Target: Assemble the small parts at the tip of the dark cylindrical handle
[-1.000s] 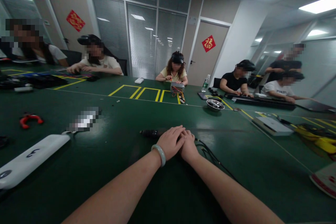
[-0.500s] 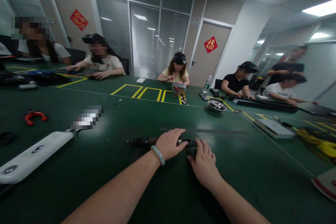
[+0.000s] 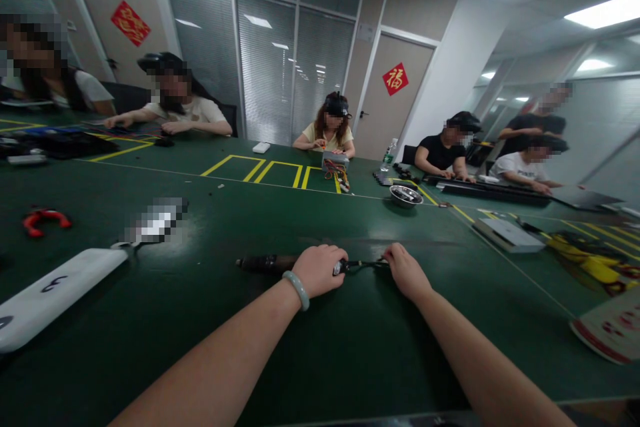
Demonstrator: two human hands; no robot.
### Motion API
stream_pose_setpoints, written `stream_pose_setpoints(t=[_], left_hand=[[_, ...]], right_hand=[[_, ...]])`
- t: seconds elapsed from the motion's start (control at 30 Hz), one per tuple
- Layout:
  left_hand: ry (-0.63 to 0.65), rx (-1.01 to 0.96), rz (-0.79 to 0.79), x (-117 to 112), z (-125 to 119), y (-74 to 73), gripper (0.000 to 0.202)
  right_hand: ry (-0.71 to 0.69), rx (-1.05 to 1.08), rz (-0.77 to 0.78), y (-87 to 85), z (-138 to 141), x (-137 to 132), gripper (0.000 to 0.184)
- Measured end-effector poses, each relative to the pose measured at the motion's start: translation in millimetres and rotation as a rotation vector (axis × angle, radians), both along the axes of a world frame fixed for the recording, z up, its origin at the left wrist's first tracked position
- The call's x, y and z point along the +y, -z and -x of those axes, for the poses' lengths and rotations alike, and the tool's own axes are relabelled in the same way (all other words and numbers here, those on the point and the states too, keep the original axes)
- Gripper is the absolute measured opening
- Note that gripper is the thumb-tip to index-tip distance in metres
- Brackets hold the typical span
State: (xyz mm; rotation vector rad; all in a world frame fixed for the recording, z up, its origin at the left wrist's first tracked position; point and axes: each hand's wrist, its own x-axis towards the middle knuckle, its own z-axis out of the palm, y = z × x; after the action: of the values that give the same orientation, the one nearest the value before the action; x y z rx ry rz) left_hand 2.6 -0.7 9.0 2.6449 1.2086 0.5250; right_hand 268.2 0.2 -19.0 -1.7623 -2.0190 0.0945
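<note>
A dark, pen-shaped electric screwdriver [image 3: 274, 264] lies crosswise on the green table [image 3: 240, 333], its narrow tip pointing left. My left hand [image 3: 319, 271], with a pale bangle at the wrist, is wrapped round the right end of the tool. A silvery connector [image 3: 339, 267] shows at that hand's fingertips. From there a thin black cable [image 3: 364, 264] runs right, into the pinched fingers of my right hand [image 3: 407, 273]. The cable beyond the right fingers is hidden.
At left lie a white power strip [image 3: 63, 293] and red-handled pliers [image 3: 46, 219]. Ahead stands a metal bowl [image 3: 406, 197]. To the right are a grey box [image 3: 507, 235], yellow cable [image 3: 590, 265] and a white-and-red container [image 3: 607, 327]. Several people work around the table.
My left hand has closed round the screwdriver's end. The right hand has shifted right and now pinches the cable, which is stretched between both hands. The view has turned slightly right.
</note>
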Motion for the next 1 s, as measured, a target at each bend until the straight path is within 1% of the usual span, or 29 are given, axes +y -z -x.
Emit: stream_pose_setpoints(t=[0.13,0.23,0.3,0.4,0.43,0.53,0.63,0.73,0.83,0.93,1.0], left_hand=[[0.010,0.019,0.001,-2,1,-2.8,0.028],[0.003,0.035,-0.012,-1,3,-3.3,0.027],[-0.026,0.044,-0.023,1,5,-3.2,0.025],[-0.105,0.055,-0.026,4,7,-2.2,0.021],[-0.133,0.057,-0.028,4,6,-1.7,0.021],[-0.162,0.067,-0.029,4,5,0.2,0.020],[-0.170,0.073,-0.025,3,3,1.8,0.016],[-0.160,0.064,-0.050,3,2,3.2,0.015],[-0.155,0.059,-0.061,5,2,4.9,0.015],[-0.148,0.052,-0.064,5,2,7.0,0.016],[-0.138,0.049,-0.063,5,3,8.0,0.017]], right_hand=[[0.022,0.060,0.037,-1.7,-2,32,0.009],[0.023,0.100,0.047,-0.3,2,39,0.011],[-0.014,0.148,0.073,-1.8,5,35,0.013],[-0.136,0.236,0.179,-10.8,16,20,0.013],[-0.177,0.242,0.219,-14.8,22,14,0.011],[-0.243,0.223,0.279,-24.0,46,-3,0.007],[-0.278,0.212,0.285,-23.2,68,-14,0.006],[-0.265,0.223,0.240,-16.1,78,-16,0.006],[-0.220,0.229,0.254,-12.2,75,-12,0.009],[-0.190,0.169,0.270,-14.4,68,-9,0.012],[-0.166,0.082,0.235,-17.6,64,-9,0.012]])
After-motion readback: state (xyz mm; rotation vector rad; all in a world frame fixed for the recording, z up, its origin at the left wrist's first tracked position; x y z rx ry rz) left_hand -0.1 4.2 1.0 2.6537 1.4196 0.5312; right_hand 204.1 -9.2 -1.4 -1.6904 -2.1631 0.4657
